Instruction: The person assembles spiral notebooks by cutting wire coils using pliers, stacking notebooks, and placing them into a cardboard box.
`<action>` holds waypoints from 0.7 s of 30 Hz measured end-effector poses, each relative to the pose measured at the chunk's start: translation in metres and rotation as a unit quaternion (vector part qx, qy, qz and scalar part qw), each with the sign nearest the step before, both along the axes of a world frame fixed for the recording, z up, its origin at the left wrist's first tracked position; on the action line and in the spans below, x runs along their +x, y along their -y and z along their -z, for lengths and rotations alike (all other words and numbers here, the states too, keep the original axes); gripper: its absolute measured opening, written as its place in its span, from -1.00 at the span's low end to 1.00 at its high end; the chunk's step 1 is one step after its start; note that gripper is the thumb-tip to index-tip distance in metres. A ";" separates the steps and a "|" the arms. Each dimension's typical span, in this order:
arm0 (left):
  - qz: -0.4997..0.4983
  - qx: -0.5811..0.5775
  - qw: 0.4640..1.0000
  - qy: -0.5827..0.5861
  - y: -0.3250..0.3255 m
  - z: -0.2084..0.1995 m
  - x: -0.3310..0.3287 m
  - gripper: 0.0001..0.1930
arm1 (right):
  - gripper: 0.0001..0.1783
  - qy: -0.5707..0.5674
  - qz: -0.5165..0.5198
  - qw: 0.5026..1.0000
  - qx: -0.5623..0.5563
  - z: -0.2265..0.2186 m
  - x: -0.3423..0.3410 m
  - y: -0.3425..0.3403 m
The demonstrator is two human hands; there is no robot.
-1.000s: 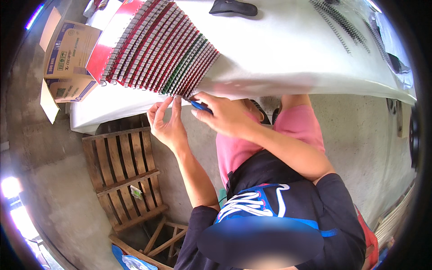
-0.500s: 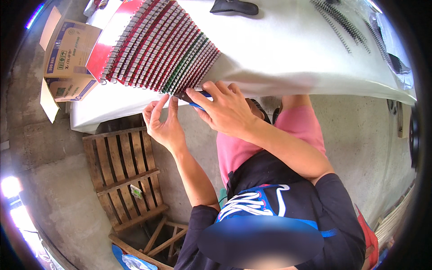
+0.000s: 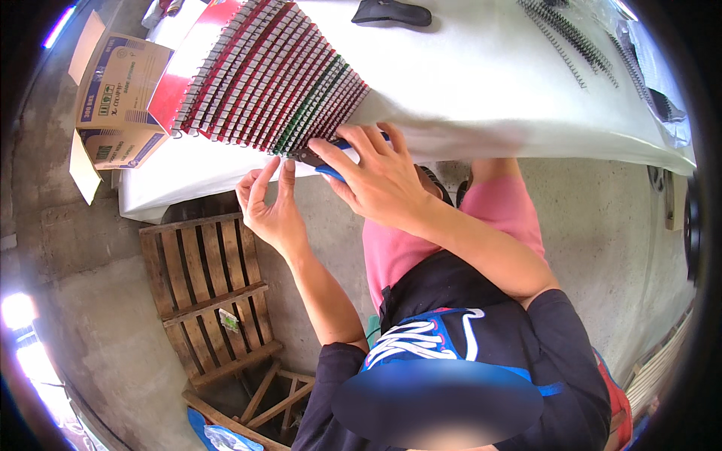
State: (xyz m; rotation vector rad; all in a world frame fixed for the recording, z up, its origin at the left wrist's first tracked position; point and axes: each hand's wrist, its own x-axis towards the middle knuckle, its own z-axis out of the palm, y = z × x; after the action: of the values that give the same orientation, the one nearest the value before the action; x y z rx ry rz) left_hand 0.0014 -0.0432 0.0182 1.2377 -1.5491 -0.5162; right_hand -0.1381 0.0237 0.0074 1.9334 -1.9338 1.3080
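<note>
Blue-handled pliers are clasped in the right hand I watch remotely, beside the spiral-bound booklets; whether the left hand pinches anything, I cannot tell.

The left forearm rises at a steep slant, its wrist nearly straight, and the left hand is held up with thumb and index finger reaching forward, their tips close together — whether they meet is too small to tell. The right forearm slants forward and leftward from a bent elbow; the right hand shows its back, fingers curled in a grip — just beside the left hand, not touching it
</note>
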 end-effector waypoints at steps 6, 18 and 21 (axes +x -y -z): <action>-0.006 -0.020 0.999 0.032 -0.002 -0.002 -0.001 -0.77 | -0.51 -0.018 -0.010 1.000 0.003 0.003 0.002 0.004; -0.026 -0.015 0.998 0.047 -0.004 -0.007 -0.007 -0.77 | -0.60 0.358 -0.201 0.903 0.125 0.003 0.003 0.007; -0.023 -0.022 0.998 0.054 -0.004 -0.007 -0.003 -0.77 | -0.47 0.111 -0.039 0.991 0.055 0.001 0.004 -0.005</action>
State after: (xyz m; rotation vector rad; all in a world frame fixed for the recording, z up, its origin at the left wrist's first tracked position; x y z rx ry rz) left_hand -0.0017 -0.0389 0.0257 1.2811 -1.6098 -0.3900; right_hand -0.1343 0.0286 0.0067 2.0100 -2.0915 1.5272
